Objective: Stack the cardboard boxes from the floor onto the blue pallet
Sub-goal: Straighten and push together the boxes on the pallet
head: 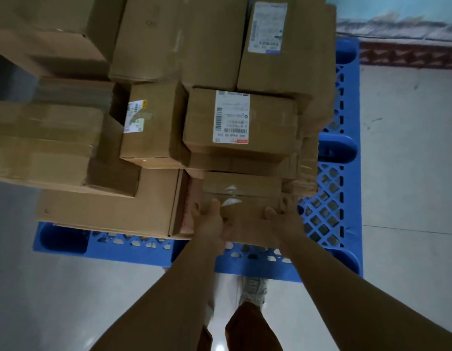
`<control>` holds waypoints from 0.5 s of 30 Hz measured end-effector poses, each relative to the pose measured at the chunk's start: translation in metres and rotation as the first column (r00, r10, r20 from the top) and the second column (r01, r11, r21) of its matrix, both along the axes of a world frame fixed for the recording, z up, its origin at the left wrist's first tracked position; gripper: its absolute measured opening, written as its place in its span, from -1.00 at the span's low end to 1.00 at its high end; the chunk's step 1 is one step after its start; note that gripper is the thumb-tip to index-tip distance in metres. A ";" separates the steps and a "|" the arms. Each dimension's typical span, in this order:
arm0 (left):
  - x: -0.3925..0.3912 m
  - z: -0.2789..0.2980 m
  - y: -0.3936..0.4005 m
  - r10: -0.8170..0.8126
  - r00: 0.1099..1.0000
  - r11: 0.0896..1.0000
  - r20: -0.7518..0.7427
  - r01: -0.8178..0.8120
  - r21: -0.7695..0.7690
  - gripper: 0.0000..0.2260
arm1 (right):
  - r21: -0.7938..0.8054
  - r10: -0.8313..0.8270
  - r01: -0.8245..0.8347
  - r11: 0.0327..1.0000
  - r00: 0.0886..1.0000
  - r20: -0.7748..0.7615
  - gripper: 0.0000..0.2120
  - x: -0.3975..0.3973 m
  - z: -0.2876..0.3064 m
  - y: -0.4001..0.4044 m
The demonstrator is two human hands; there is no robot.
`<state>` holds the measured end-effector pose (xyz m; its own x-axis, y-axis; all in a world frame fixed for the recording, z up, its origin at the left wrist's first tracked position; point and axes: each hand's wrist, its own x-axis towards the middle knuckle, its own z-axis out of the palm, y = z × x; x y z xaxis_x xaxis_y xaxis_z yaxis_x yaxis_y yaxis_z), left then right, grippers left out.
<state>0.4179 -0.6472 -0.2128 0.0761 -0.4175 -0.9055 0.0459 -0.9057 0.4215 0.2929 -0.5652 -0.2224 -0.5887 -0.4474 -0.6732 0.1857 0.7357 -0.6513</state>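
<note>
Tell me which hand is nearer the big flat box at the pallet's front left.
Left. The left hand grips the small box right beside the flat box; the right hand holds its far side.

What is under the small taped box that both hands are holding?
Blue pallet lattice shows beside and in front of the taped box, gripped by left hand and right hand. Whether it rests there is hidden.

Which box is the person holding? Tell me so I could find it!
Find the blue pallet piled with cardboard boxes. At its near edge, the left hand and right hand grip a small box. Unlike the box with the big white label above, it bears only clear tape.
</note>
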 end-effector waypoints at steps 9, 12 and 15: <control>-0.006 -0.010 0.003 0.066 0.998 0.997 0.020 -0.065 -0.042 -0.50 | -0.080 -0.009 0.018 0.997 0.993 0.115 -0.73 -0.008 -0.015 0.002; 0.002 -0.022 0.024 0.137 0.988 0.990 0.070 -0.135 -0.041 -0.50 | 0.018 -0.168 0.167 0.986 0.979 0.119 -0.51 -0.014 -0.028 0.020; 0.014 -0.040 0.055 0.130 0.982 0.986 0.137 -0.142 0.085 -0.32 | 0.141 -0.309 0.292 0.946 0.943 0.120 -0.40 -0.021 -0.050 0.042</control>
<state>0.4316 -0.5922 -0.2532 0.2461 -0.3091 -0.9186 0.1217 -0.9304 0.3457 0.2720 -0.5230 -0.2726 -0.5800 -0.1752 -0.7956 0.4923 0.7027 -0.5137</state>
